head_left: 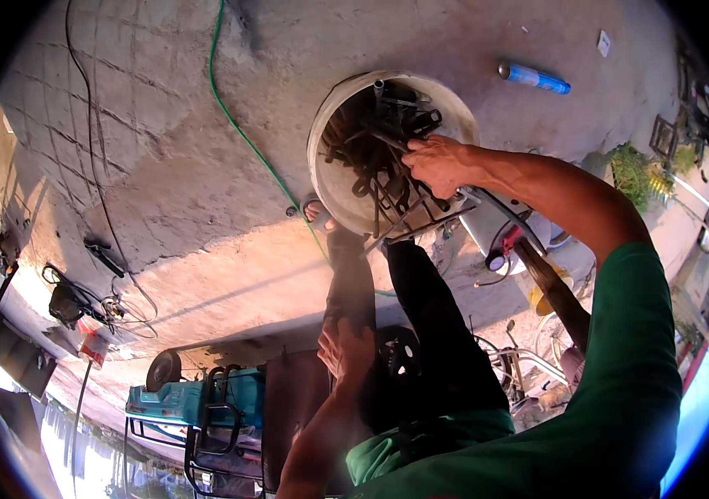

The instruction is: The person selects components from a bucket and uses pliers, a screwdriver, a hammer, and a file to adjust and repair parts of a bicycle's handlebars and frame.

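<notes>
A round, whitish tub (319, 162) stands on the ground ahead of my feet, filled with dark metal tools and bars (371, 179) in a jumble. My right hand (438, 166) reaches over its right side, fingers closed on a dark metal bar (386, 133) that slants into the pile. Most of the bar's shape is lost among the other pieces. Thin rods (429, 224) stick out over the near rim. My left hand (346, 348) lies on my left leg, fingers spread and holding nothing.
A blue cylindrical can (533, 78) lies right of the tub. To the left, a green hose (238, 125) crosses the concrete. Tangled cables (113, 308) lie farther left. A teal vehicle (180, 403) is at lower left; a wooden post (558, 291) is under my right arm.
</notes>
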`<action>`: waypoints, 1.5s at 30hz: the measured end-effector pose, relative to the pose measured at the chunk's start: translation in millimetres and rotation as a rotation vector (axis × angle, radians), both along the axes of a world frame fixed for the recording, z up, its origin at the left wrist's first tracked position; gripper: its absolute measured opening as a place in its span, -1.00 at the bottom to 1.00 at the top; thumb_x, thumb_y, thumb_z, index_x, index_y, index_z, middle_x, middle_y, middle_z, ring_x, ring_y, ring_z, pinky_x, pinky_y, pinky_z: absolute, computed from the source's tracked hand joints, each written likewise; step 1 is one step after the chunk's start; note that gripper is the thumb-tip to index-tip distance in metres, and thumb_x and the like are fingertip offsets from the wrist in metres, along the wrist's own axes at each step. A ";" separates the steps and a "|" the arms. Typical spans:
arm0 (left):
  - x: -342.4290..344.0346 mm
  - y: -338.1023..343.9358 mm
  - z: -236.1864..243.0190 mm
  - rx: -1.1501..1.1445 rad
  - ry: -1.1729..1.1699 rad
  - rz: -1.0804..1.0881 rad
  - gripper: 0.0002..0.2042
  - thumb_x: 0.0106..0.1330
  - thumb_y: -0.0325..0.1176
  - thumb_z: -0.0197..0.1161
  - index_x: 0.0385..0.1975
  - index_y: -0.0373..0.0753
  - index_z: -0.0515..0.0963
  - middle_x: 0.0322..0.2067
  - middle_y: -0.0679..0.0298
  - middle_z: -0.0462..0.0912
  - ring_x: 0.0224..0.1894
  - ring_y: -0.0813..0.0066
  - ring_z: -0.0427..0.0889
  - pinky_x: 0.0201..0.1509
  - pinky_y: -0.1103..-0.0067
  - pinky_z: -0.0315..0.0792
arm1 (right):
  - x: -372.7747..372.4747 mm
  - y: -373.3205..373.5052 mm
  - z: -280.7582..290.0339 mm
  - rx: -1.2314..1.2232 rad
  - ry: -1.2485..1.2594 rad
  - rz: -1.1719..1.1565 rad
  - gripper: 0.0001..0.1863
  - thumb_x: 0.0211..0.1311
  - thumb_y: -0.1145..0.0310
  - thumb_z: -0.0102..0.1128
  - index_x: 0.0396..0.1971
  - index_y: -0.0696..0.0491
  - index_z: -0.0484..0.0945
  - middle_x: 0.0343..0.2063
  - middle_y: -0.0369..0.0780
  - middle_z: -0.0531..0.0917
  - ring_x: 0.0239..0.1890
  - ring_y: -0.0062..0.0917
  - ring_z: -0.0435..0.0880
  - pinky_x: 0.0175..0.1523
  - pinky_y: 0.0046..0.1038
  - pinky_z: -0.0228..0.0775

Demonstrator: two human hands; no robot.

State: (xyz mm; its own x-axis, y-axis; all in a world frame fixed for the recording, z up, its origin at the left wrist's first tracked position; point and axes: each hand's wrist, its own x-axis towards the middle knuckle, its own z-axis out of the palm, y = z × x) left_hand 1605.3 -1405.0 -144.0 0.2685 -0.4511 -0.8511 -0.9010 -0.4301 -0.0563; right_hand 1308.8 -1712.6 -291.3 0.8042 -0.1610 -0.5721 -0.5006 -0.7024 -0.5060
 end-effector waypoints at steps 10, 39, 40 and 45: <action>0.0 0.6 -2.5 0.041 0.009 -0.003 -0.43 0.26 0.02 0.35 0.23 -0.08 0.49 0.31 0.03 0.39 0.34 -0.09 0.35 0.32 0.06 0.30 | -13.0 15.3 -15.2 -0.076 -0.040 -0.136 -0.91 0.00 0.38 0.25 -0.45 0.01 0.65 -0.23 -0.29 0.59 -0.01 -0.32 0.51 0.08 -0.32 0.46; -6.7 3.2 -1.3 0.063 0.004 0.015 -0.48 0.30 -0.01 0.33 0.22 -0.07 0.50 0.35 0.04 0.33 0.37 -0.10 0.30 0.35 0.07 0.26 | -19.6 -17.7 48.8 0.287 -0.059 -1.032 -0.67 0.13 0.46 0.30 -0.07 0.13 0.62 -0.38 -0.24 0.73 -0.18 -0.31 0.70 0.09 -0.16 0.54; -7.1 2.8 -0.5 0.060 0.002 0.019 -0.48 0.30 -0.01 0.33 0.22 -0.07 0.50 0.35 0.04 0.33 0.37 -0.10 0.30 0.35 0.07 0.26 | -26.1 -16.3 53.3 0.500 -0.083 -1.176 -0.61 0.19 0.42 0.30 0.03 0.18 0.59 -0.33 -0.22 0.74 -0.21 -0.39 0.72 -0.02 -0.28 0.57; -8.4 5.7 -1.4 0.066 -0.018 -0.002 -0.44 0.28 0.03 0.32 0.24 -0.07 0.49 0.33 0.03 0.36 0.35 -0.09 0.34 0.36 0.08 0.27 | -62.1 11.6 84.2 1.239 -0.186 -1.398 -0.49 0.24 0.42 0.29 0.19 0.24 0.54 -0.12 -0.20 0.71 -0.15 -0.55 0.70 -0.09 -0.50 0.52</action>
